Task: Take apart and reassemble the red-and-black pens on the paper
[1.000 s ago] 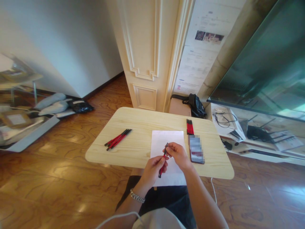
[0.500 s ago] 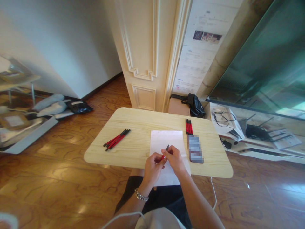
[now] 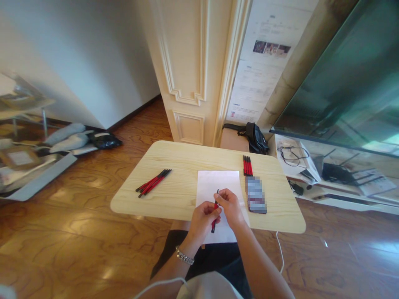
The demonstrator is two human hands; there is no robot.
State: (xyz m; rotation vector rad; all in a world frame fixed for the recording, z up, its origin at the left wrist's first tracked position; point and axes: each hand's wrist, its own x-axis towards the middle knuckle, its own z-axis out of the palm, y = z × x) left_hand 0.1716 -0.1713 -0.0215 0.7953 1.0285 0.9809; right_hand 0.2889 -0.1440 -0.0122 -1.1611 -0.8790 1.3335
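Observation:
Over a white sheet of paper (image 3: 209, 182), my two hands hold one red pen with black ends (image 3: 213, 226). My left hand (image 3: 204, 216) is closed round its middle. Fingers of my right hand (image 3: 229, 203) pinch it near the upper black end. The pen points away from me, its lower end sticking out below my left fingers. To the left, a loose bundle of red and black pens (image 3: 153, 183) lies slanted on the table. Several more pens (image 3: 247, 165) lie side by side beyond a phone (image 3: 256, 195) with a blurred screen, right of the paper.
The light wooden table (image 3: 181, 153) has rounded corners. A white cable (image 3: 279, 253) hangs off its right front side. Behind it stand a cream panelled door (image 3: 187, 62) and a black bag (image 3: 255, 137). A low white cabinet with cables (image 3: 291, 155) is at the right.
The pen has turned more upright in my hands, and its lower end now shows below my left fingers. My right hand has shifted slightly. The other pens, paper and phone stay put.

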